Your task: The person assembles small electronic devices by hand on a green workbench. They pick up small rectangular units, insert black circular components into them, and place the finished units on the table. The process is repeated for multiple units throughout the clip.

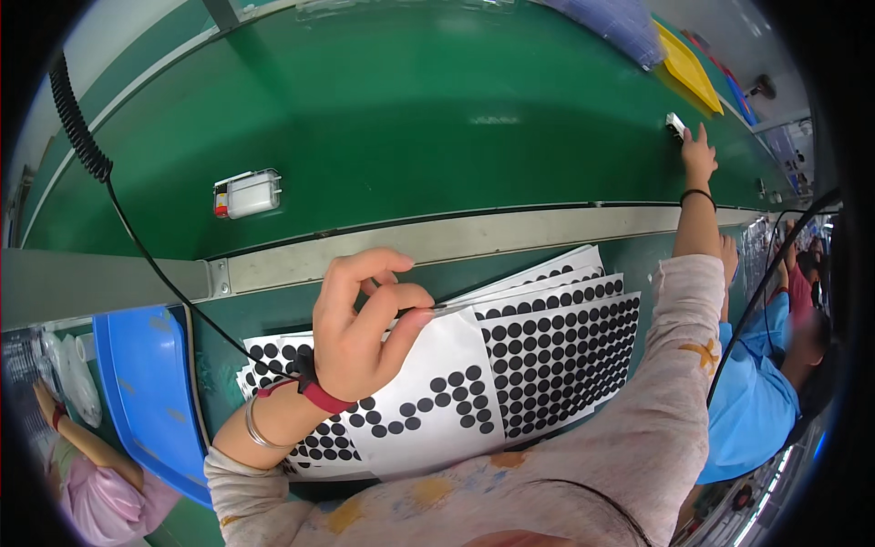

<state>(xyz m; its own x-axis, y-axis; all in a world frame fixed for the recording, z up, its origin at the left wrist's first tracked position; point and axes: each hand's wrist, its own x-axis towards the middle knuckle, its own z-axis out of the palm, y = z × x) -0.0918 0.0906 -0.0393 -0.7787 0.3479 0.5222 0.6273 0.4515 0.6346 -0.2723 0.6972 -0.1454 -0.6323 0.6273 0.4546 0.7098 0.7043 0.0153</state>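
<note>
A green counter (392,118) is crossed by a pale rail (474,235), and its far side is edged by a yellow tray (688,68) and bluish-purple plastic wrapping (612,27) at the upper right. On the near side, a fanned stack of white sheets (561,351) printed with rows of black dots is laid before the person; on the uppermost sheet, a broad white area (401,438) is left with only scattered dots. Above this stack the left hand (355,319) is held, its thumb and index fingertips close together; whether anything thin is pinched between them cannot be told. Its wrist is circled by a red strap (324,398) and a silver bangle (256,427), and a black cord (137,242), coiled at its upper end, is run down to the strap. The right hand (700,157) is stretched beyond the rail, its fingers spread apart beside a small white device (674,125); whether contact is made cannot be told. A clear-bodied device (251,194) is seated farther left, and a blue tray (150,392) is placed at the near left. At the sides, 2 co-workers, in pink (109,497) and blue (752,401), are partly seen.
</note>
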